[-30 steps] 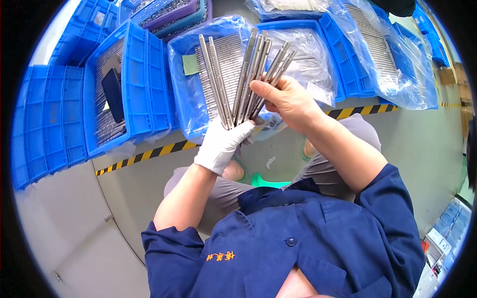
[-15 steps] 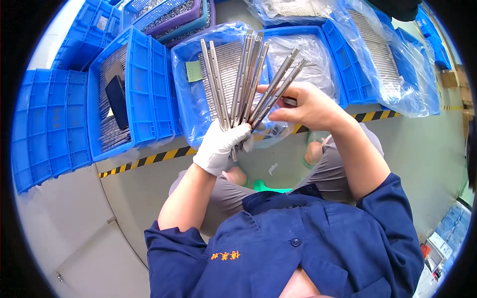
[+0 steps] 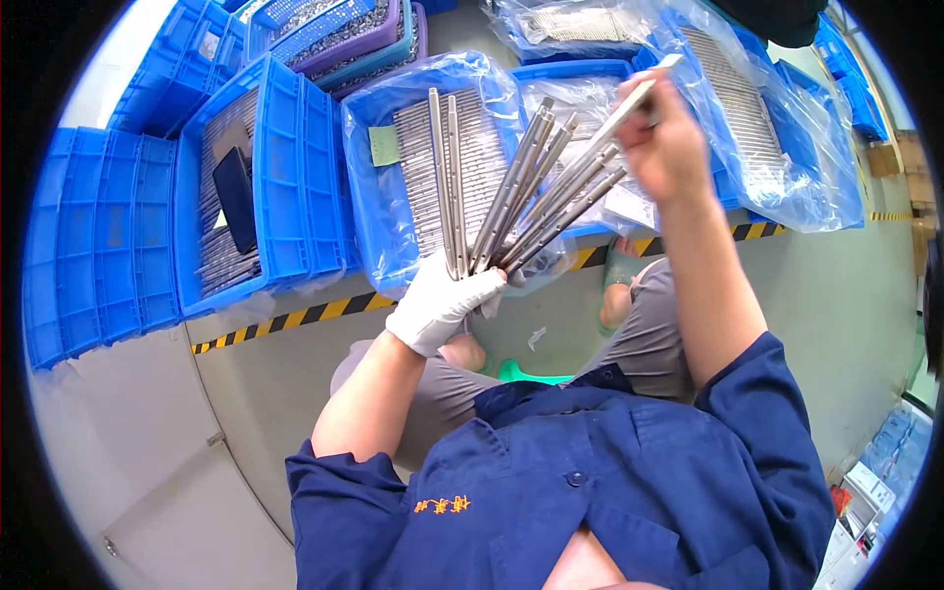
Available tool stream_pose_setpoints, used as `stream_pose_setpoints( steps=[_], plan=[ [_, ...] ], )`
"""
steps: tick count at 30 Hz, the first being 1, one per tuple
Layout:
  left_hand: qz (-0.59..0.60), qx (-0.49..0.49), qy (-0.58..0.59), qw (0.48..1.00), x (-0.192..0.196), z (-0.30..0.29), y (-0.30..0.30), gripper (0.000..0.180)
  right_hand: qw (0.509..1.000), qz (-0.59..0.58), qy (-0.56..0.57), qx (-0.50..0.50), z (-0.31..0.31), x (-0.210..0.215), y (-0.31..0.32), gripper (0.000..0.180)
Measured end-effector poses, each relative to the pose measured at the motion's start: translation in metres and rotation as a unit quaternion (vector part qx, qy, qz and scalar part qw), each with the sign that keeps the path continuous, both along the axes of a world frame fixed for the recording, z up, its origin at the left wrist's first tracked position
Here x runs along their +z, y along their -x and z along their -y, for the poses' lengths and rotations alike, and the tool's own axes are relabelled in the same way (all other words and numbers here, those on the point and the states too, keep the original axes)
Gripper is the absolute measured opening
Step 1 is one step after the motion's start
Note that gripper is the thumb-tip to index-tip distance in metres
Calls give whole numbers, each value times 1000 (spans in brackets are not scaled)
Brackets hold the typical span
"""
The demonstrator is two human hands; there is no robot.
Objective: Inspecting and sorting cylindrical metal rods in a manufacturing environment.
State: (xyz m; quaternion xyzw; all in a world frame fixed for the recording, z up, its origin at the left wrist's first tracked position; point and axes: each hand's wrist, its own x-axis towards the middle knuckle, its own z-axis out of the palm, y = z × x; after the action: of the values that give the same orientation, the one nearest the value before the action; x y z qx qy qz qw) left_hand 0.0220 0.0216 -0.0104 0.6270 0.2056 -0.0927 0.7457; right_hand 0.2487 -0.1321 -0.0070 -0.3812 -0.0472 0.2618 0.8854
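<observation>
My left hand (image 3: 440, 307), in a white glove, is closed around the lower ends of several metal rods (image 3: 513, 195). The rods are silvery, have small holes along their sides, and fan out upward. My bare right hand (image 3: 673, 147) is at the upper right of the fan, blurred by motion. Its fingers pinch one bright metal rod (image 3: 629, 105), which slants down to the left toward the others. Whether that rod's lower end still touches the bunch cannot be made out. Behind the bunch stands a plastic-lined blue crate (image 3: 367, 234) with rows of similar rods.
At left, a blue crate (image 3: 303, 187) holds rods and a dark phone-like object (image 3: 234, 200). More lined crates stand at right under clear plastic film (image 3: 821, 182). Purple and blue baskets (image 3: 339, 54) of small parts sit behind. Striped tape (image 3: 295, 320) crosses the floor.
My right hand has moved up and to the right, now gripping one rod that slants away from the bunch. The left hand's rods have tilted rightward and spread a little lower.
</observation>
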Motion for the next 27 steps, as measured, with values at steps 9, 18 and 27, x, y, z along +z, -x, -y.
stream_pose_setpoints(
  steps=[9, 18, 27],
  plan=[
    [-38, 33, -76, 996, 1, -9, 1, 26, 953, 188, 234, 47, 20, -17, -16, 23],
    [-22, -4, 56, 998, 7, -4, 5, 36, 926, 125, 190, 303, -20, -4, 43, 25],
    [-10, -5, 147, 989, 8, -3, 6, 40, 966, 94, 64, 231, -28, -7, 51, 28]
  ],
)
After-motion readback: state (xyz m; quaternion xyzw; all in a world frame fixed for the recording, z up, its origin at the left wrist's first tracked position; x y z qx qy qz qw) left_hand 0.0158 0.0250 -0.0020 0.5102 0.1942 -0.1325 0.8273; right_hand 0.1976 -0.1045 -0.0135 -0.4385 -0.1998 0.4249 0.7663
